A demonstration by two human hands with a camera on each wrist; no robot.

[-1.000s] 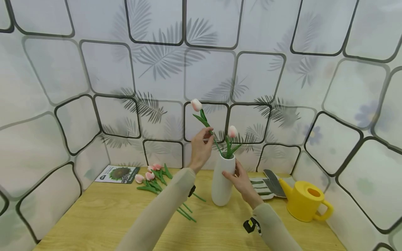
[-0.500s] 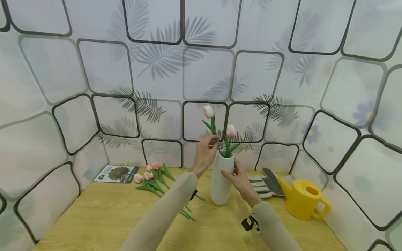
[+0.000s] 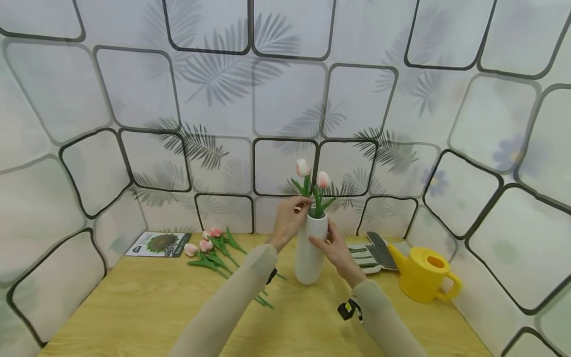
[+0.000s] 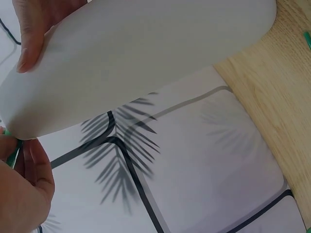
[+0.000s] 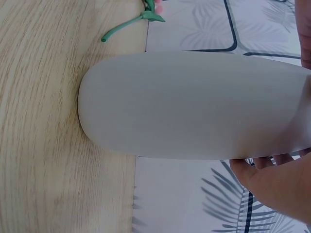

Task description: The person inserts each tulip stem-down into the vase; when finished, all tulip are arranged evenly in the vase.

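Note:
A tall white vase (image 3: 309,258) stands upright on the wooden table, one pink-white tulip (image 3: 323,179) rising from its mouth. Beside that bloom is a second tulip (image 3: 303,167), its stem pinched between the thumb and fingers of my left hand (image 3: 287,218) right at the rim. The stem's lower end is hidden behind the hand and vase. My right hand (image 3: 336,253) grips the upper right side of the vase, thumb in front. In the right wrist view, fingers of the right hand (image 5: 274,182) curl behind the vase wall (image 5: 189,104).
Several loose tulips (image 3: 209,250) lie left of the vase, stems pointing toward me. A sunflower-printed card (image 3: 159,244) lies at the back left. Right of the vase are striped gloves (image 3: 362,257), a dark trowel blade (image 3: 381,252) and a yellow watering can (image 3: 424,275). Patterned walls enclose the table.
My left hand has lowered the tulip and brought it rightward, so its bloom now stands close to the other one. The right hand keeps its grip on the vase.

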